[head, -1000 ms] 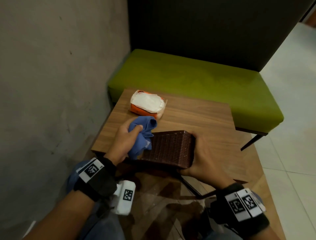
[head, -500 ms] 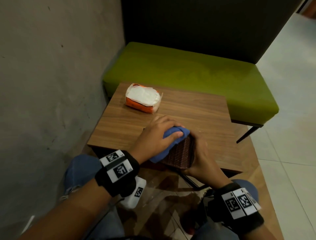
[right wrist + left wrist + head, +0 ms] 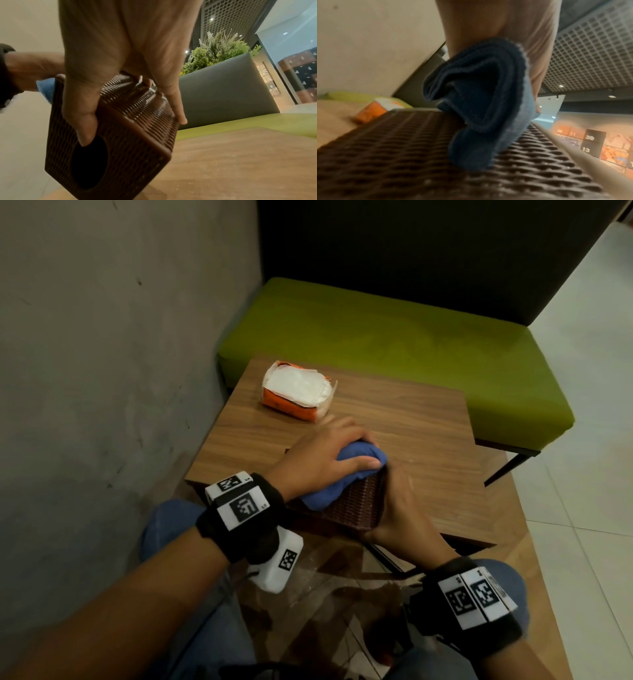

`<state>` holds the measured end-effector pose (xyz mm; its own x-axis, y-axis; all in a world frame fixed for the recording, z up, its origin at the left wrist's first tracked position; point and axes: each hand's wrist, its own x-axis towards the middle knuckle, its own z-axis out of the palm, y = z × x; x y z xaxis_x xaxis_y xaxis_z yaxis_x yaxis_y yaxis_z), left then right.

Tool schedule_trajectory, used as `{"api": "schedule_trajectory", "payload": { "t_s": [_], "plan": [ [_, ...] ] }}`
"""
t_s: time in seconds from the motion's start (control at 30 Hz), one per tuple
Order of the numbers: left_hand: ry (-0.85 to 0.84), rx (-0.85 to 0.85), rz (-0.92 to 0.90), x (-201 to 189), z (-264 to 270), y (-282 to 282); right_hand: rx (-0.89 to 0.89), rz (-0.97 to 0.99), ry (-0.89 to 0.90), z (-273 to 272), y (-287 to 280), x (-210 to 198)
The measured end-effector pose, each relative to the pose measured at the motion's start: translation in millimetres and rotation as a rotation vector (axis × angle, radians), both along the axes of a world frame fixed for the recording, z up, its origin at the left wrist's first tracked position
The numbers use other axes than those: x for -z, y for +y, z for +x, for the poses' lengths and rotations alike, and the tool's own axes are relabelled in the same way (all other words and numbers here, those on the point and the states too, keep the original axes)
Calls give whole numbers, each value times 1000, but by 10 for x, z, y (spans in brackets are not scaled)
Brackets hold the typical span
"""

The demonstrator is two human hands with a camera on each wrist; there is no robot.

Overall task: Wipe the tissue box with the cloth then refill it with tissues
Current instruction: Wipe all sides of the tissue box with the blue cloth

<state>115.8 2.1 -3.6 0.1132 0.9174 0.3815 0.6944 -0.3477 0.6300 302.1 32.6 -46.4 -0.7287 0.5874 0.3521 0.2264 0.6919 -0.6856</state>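
A brown woven tissue box (image 3: pixel 356 505) (image 3: pixel 120 135) stands on its side at the near edge of the wooden table (image 3: pixel 421 440), its oval opening facing right. My right hand (image 3: pixel 400 508) (image 3: pixel 123 67) grips its right end, thumb at the opening. My left hand (image 3: pixel 329 463) holds a bunched blue cloth (image 3: pixel 346 474) (image 3: pixel 484 102) pressed onto the box's upper face (image 3: pixel 393 146). An open orange pack of white tissues (image 3: pixel 298 390) (image 3: pixel 373 111) lies at the table's far left.
A green bench (image 3: pixel 394 344) with a dark backrest runs behind the table. A grey wall (image 3: pixel 120 354) closes off the left side. Pale floor tiles (image 3: pixel 589 440) lie to the right, and my knees sit under the table's near edge.
My left hand carried the cloth from the box's left end up over its top and toward the right end. The right hand kept its grip on the box.
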Motion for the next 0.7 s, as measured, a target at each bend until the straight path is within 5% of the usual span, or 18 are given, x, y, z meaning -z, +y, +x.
{"api": "schedule_trajectory", "payload": {
  "t_s": [0.3,0.53,0.7],
  "plan": [
    [32,-115,-174,469,-723,-128,53,-27,-58,123,2,57],
    [-226,-261,-348,671,-969,-175,70,-83,-105,95,-35,-7],
    [-391,-720,-277,615,-799,-221,167,-110,-43,115,-143,36]
  ]
}}
